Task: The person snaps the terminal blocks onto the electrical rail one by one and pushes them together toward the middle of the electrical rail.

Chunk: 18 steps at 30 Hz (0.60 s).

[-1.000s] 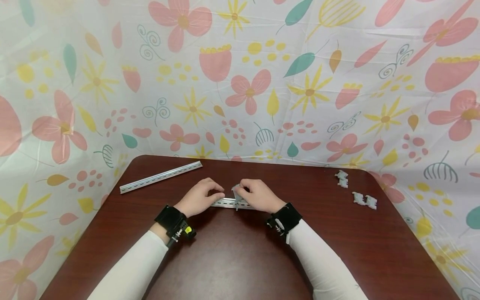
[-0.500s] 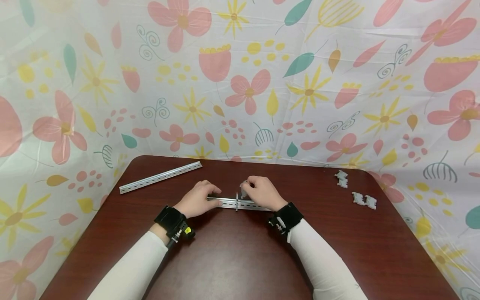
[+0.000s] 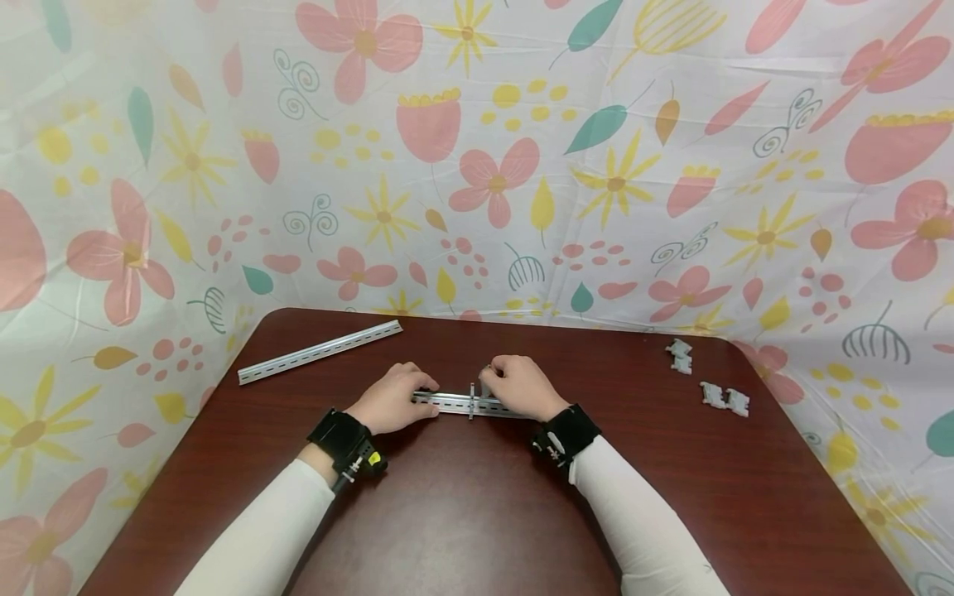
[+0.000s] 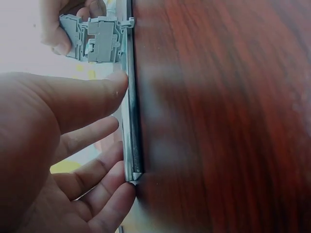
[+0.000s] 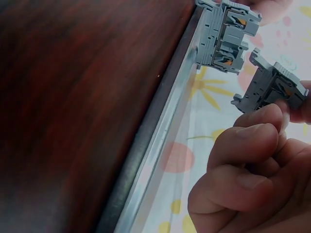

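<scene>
A slotted metal DIN rail (image 3: 453,403) lies across the middle of the table, one grey terminal block (image 3: 471,401) standing upright on it. At the rail's left end, my left hand (image 3: 395,399) holds it between thumb and fingers, the thumb (image 4: 104,97) along the near edge. My right hand (image 3: 522,387) pinches a second grey terminal block (image 5: 272,87) between thumb and index finger, just right of the mounted one. This held block is tilted and raised off the rail, its foot towards it. In the head view the fingers mostly hide it.
Another slotted rail (image 3: 320,352) lies slantwise at the back left of the brown table (image 3: 447,513). Several loose grey terminal blocks lie at the right, some near the back edge (image 3: 680,355) and some closer (image 3: 725,398). A flowered cloth (image 3: 477,165) hangs behind the table.
The right hand has moved slightly right with its terminal block, away from the mounted block, which now shows edge-on on the rail. The left hand has shifted slightly left along the rail.
</scene>
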Each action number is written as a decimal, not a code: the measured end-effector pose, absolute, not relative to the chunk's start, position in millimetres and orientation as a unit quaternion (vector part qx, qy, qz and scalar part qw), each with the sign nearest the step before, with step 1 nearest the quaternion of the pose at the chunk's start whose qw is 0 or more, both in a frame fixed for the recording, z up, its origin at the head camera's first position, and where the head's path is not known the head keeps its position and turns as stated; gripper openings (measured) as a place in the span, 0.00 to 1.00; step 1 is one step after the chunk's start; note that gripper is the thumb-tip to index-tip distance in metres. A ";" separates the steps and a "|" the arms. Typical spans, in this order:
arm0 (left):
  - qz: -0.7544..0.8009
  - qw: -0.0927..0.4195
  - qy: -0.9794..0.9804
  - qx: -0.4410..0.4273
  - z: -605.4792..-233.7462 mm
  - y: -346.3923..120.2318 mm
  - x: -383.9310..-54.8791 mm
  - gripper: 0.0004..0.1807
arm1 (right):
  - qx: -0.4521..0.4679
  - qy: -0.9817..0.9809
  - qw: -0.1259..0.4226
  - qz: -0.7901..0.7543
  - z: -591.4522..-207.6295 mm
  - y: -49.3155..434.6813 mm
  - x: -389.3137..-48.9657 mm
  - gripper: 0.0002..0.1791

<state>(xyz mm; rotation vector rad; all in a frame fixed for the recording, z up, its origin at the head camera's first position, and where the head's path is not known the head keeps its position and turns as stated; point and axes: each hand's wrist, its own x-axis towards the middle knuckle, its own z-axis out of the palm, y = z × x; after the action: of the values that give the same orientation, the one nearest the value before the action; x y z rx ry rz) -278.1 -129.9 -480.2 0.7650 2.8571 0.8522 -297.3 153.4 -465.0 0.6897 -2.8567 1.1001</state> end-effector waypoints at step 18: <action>0.256 0.021 0.932 0.254 -480.3 -129.8 -275.5 0.16 | 0.200 -0.928 -0.017 0.312 -462.5 153.8 -296.0 0.25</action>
<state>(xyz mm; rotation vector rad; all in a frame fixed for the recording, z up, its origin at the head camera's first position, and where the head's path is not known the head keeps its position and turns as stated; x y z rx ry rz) -275.5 -129.8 -480.3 0.7875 2.8907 0.7950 -296.0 153.8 -462.5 0.6362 -2.9495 0.9927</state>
